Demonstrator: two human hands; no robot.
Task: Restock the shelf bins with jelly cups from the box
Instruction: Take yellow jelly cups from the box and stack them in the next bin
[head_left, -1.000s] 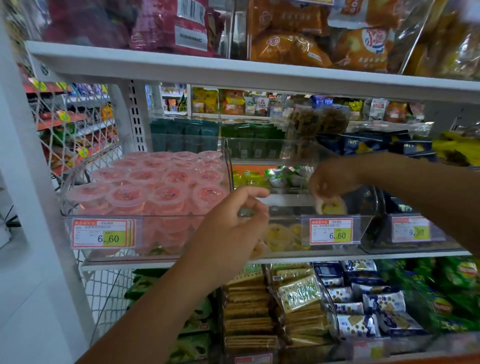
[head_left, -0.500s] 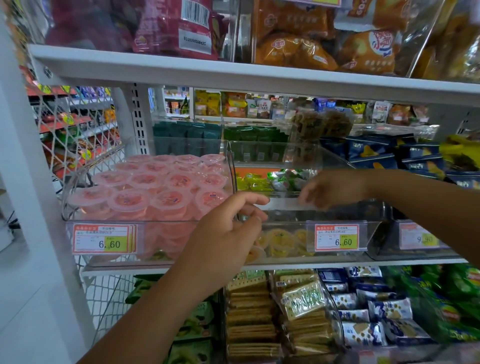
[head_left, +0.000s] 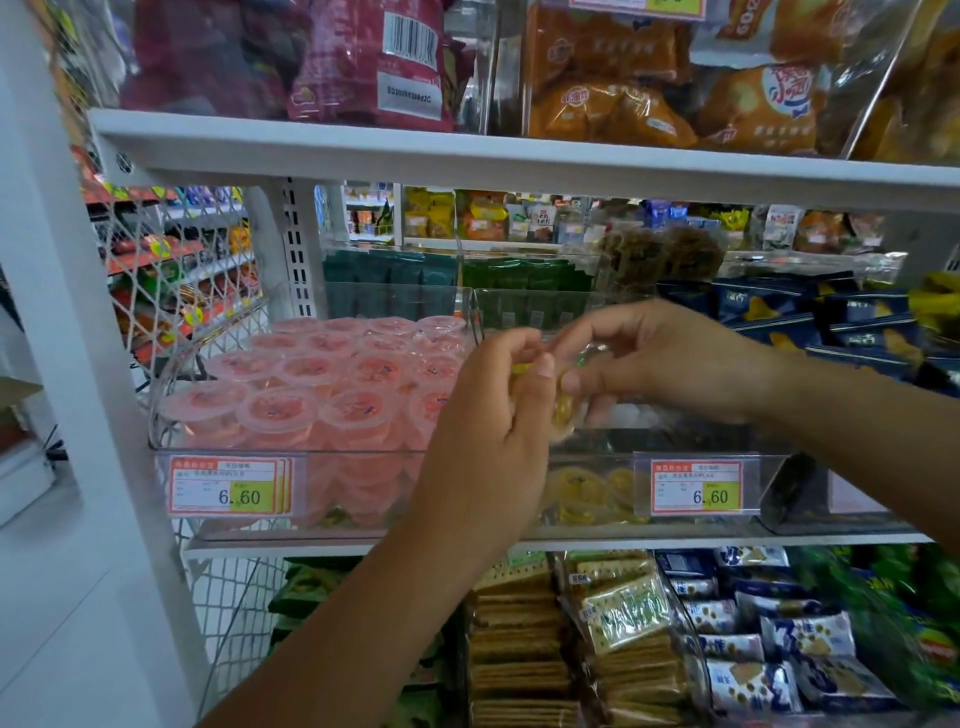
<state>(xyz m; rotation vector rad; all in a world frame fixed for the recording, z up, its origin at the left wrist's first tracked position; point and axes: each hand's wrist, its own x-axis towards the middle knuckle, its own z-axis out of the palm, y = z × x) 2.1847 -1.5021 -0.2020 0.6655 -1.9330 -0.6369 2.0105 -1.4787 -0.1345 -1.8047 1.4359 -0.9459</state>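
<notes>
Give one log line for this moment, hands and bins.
left hand: holds yellow jelly cup | right hand: pinches same cup | pink-cup bin: full | yellow-cup bin: few cups

Clear glossy plastic bins (head_left: 291, 450) hold film-sealed jelly cups (head_left: 280, 410) on matt white metal shelf (head_left: 727, 535).

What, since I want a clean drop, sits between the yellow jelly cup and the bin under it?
Nothing visible does. The left hand and right hand hold the jelly cup above the bin, whose top is open; only other yellow cups lie inside.
</notes>
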